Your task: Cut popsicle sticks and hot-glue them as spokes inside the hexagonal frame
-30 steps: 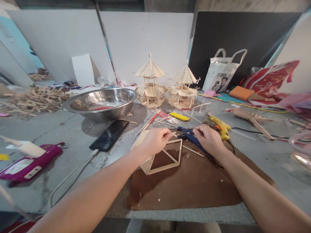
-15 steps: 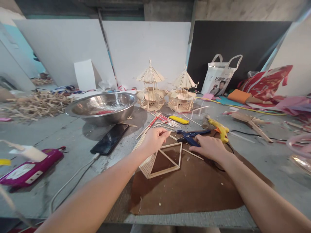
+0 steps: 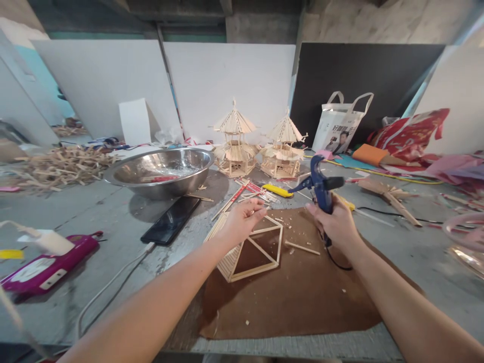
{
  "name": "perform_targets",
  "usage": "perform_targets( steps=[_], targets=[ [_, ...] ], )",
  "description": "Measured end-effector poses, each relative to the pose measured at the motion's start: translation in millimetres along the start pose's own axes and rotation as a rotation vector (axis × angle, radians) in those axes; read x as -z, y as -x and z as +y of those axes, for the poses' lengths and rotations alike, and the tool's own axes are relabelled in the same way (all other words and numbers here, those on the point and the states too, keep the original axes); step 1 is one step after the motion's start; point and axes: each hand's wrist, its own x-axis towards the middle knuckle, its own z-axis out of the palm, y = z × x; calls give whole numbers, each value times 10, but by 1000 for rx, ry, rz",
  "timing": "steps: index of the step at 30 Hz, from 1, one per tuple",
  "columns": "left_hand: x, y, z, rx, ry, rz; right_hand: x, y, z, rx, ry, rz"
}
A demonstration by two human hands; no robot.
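Grip (image 3: pixel 328 217) closed round blue tool (image 3: pixel 321 186), right hand (image 3: pixel 338 222) hovers over brown mat (image 3: pixel 295 297) before white boards (image 3: pixel 230 85).

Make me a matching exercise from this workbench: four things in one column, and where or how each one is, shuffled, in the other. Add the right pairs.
Things
1. Phone
2. Blue tool
3. Metal bowl
4. White bag

Place or state
A. In front of the black board
B. Has red pieces inside
C. Joined to a white cable
D. Held in the right hand

Right pairs: 1-C, 2-D, 3-B, 4-A
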Motion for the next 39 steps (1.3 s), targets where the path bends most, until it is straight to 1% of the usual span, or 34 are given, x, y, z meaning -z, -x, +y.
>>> perform_targets(
  steps=[2,4,6,9,10,12,15,17,20,22,24,26,28,30,31,33,35,37,39],
  targets=[
    [-15,18,27,38,52,-50,8,34,-45,-75,-323,-122],
    [-29,34,38,43,106,-92,14,63,-68,-136,-528,-255],
    [-38,42,33,50,159,-122,21,85,-72,-175,-621,-368],
    [-36,41,21,84,165,-149,20,113,-67,-203,-672,-500],
    [-33,39,20,92,142,-146,13,122,-65,-203,-670,-513],
    [-31,40,29,86,92,-126,-14,141,-61,-187,-658,-473],
    [-62,60,61,9,55,-52,-69,174,-47,-147,-673,-399],
    [-111,87,85,-36,81,-21,-98,201,-44,-134,-692,-424],
    [-203,137,104,-48,217,-86,-111,236,-76,-79,-734,-488],
    [-254,165,103,-51,266,-139,-101,250,-117,-23,-744,-491],
    [-283,179,96,-38,277,-182,-87,252,-148,11,-685,-448],
    [-285,175,87,-7,278,-191,-77,240,-144,41,-560,-356],
    [-260,156,85,25,248,-132,-75,213,-97,86,-369,-211],
    [-214,130,90,38,191,-47,-82,176,-26,151,-115,-74],
    [-189,119,93,33,170,-19,-89,158,9,189,23,-42],
    [-147,104,98,10,156,2,-108,134,60,279,267,-66],
    [-125,102,90,-14,165,-4,-138,135,78,359,434,-157],
    [-123,108,67,-37,171,-16,-173,156,75,396,527,-228],
    [-136,115,35,-52,164,-25,-206,185,68,402,571,-270]
  ],
)
